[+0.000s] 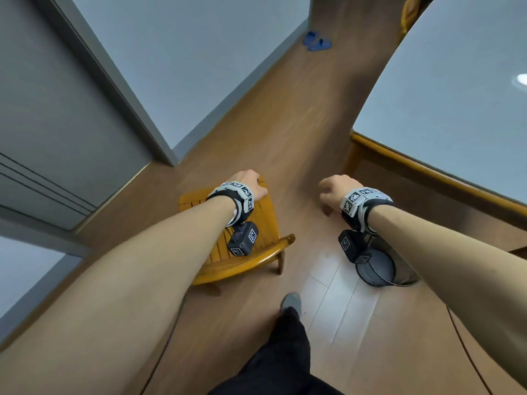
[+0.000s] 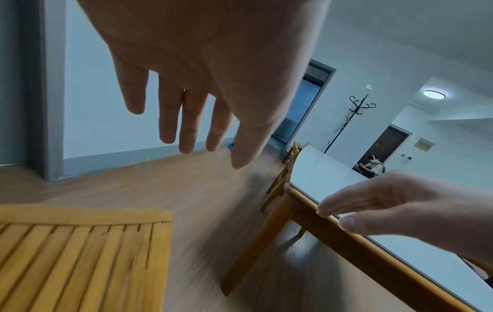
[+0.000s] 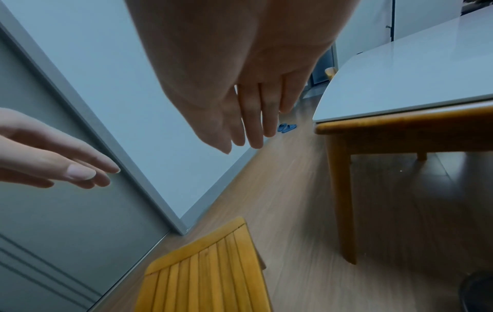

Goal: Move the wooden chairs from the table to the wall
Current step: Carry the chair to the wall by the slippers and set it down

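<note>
Your left hand (image 1: 251, 185) hovers directly above the wooden chair (image 1: 245, 252); right hand (image 1: 333, 192) hangs beside it. Both hands: fingers straight, holding nothing.

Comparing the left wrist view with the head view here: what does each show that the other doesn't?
Only the left wrist view shows a coat stand, a ceiling lamp and a seated person far off.

Only the head view shows blue slippers, a dark round bin and the person's grey shoe.

Both show the wooden chair, the table, and the left hand and right hand, open and holding nothing.
</note>
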Motion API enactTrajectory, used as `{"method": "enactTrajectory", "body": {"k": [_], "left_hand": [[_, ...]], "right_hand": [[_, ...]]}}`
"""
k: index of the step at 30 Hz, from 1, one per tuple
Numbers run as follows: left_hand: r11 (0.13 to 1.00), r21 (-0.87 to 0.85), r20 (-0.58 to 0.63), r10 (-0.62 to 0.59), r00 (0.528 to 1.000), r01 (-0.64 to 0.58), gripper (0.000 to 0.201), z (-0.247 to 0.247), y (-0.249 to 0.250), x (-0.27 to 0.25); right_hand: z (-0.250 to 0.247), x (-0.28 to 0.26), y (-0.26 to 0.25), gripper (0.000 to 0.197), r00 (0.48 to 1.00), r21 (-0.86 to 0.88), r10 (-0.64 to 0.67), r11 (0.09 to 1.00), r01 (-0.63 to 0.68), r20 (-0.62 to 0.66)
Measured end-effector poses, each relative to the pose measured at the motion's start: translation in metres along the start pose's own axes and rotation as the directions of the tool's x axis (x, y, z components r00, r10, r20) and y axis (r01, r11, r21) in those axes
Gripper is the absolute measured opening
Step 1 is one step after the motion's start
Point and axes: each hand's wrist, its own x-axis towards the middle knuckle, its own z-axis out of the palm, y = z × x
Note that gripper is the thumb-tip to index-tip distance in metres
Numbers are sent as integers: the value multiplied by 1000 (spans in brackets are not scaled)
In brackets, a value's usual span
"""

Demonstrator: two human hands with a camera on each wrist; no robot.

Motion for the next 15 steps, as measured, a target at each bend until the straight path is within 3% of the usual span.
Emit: {"method": "enactTrajectory", "body": {"k": [10, 15], "left_hand": [[995, -8, 83, 96, 992, -96, 15, -30, 113, 158], [995, 21, 56, 101, 993, -102, 45, -61, 168, 233]], "right_hand": [[-88, 112, 85, 48, 998, 24, 56, 998, -56, -21], [-126, 186, 126, 47, 999, 10, 40, 999, -40, -1]]}}
